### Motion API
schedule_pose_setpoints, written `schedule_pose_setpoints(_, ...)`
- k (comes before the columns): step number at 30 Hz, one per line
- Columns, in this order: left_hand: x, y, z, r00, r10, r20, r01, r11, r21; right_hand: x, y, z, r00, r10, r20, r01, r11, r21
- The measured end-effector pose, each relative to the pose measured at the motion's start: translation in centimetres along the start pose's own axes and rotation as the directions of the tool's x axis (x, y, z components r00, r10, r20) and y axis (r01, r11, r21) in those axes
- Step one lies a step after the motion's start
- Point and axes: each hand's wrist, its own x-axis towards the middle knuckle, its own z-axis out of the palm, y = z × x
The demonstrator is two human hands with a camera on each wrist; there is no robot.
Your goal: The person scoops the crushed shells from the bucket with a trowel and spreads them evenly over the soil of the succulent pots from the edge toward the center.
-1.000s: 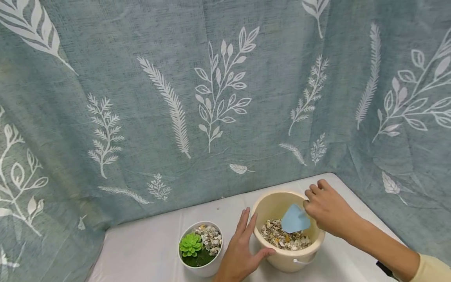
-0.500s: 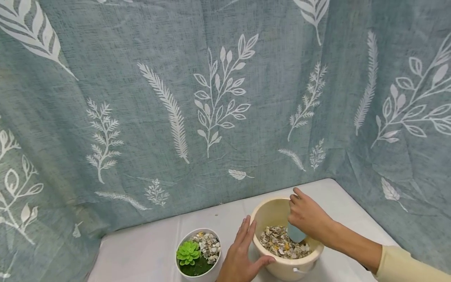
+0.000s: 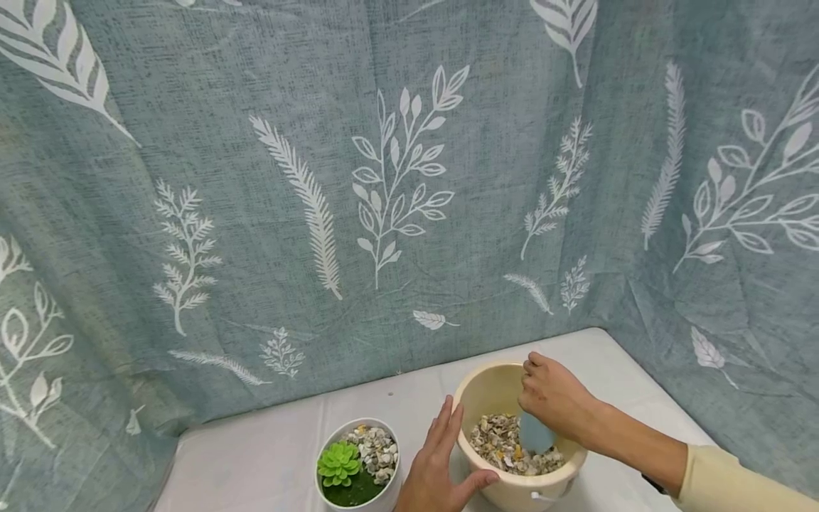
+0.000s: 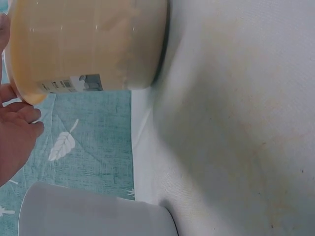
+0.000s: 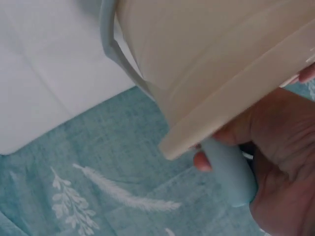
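Note:
A cream bucket (image 3: 521,489) stands on the white-covered table with a layer of small mixed stones (image 3: 500,435) inside. My right hand (image 3: 555,400) grips a light blue hand trowel (image 3: 535,432) over the bucket, its blade lowered into the stones. In the right wrist view the trowel's handle (image 5: 230,174) shows within the palm near the bucket's rim. My left hand (image 3: 436,466) rests against the left side of the rim, fingers extended and thumb spread along the front. The blade's tip is buried or hidden.
Left of the bucket stands a white pot (image 4: 93,211) holding a green succulent (image 3: 339,464), dark green ground and pale stones (image 3: 376,451). A grey-blue leaf-print cloth (image 3: 288,213) hangs behind the table (image 3: 256,455). The bucket's handle (image 5: 110,44) hangs down outside.
My right hand has moved left and down, and the trowel has gone from above the stones into them. The left hand stays at the rim. The head view has tilted slightly upward.

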Motion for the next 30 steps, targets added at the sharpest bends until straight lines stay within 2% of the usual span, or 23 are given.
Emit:
schedule_pose_setpoints(4, -0.1, -0.1, 0.2, 0.999, 0.036, -0.033, -0.035, 0.999, 0.028, -0.2, -0.1, 0.5, 0.999, 0.017, -0.034, -0.015, 0.998, 0.057)
schedule_pose_setpoints(9, -0.2, -0.3, 0.2, 0.998, 0.040, -0.047, -0.038, 0.999, 0.031, -0.2, -0.9, 0.7, 0.999, 0.013, 0.046, -0.020, 0.987, 0.156)
schedule_pose_setpoints(12, -0.1, -0.2, 0.2, 0.998, 0.032, -0.048, -0.031, 0.999, 0.023, -0.1, -1.5, 0.7, 0.995, 0.025, 0.096, -0.049, 0.965, 0.259)
schedule_pose_setpoints(16, 0.0, 0.0, 0.3, 0.999, 0.027, -0.047, -0.026, 1.000, 0.013, -0.1, -1.8, 0.8, 0.987, 0.088, 0.131, -0.130, 0.927, 0.352)
schedule_pose_setpoints(23, -0.3, 0.3, 0.2, 0.999, -0.038, -0.020, 0.038, 0.999, -0.003, -0.7, -2.2, 1.1, 0.976, 0.125, 0.176, -0.197, 0.850, 0.488)
schedule_pose_setpoints(30, 0.2, 0.4, 0.4, 1.000, -0.015, -0.020, 0.016, 1.000, 0.009, -1.4, -2.6, 1.0, 0.969, 0.208, 0.132, -0.247, 0.812, 0.529)
